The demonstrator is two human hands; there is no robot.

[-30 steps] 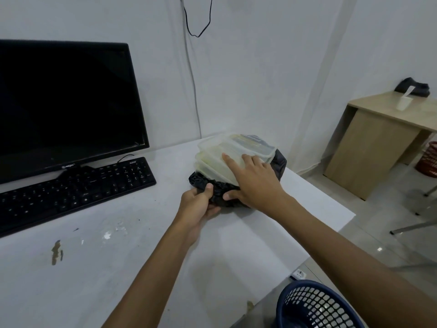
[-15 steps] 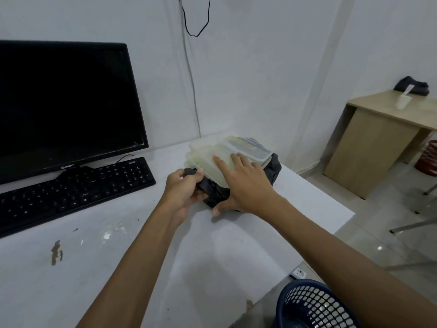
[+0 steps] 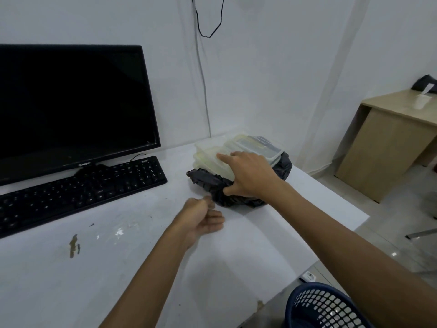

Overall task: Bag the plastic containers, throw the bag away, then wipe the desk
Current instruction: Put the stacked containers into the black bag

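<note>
I have only 1 view, from the camera on my head. It looks forward and down, from above the near edge of the desk (image 3: 71, 292), toward the wall behind it. The lens is wide, so straight lines bend at the borders. My 2 forearms enter from the bottom and my hands are near the middle, quite close to the camera. The monitor (image 3: 71, 107) fills the upper left; the floor and a blue basket (image 3: 316, 306) fall at the lower right.
</note>
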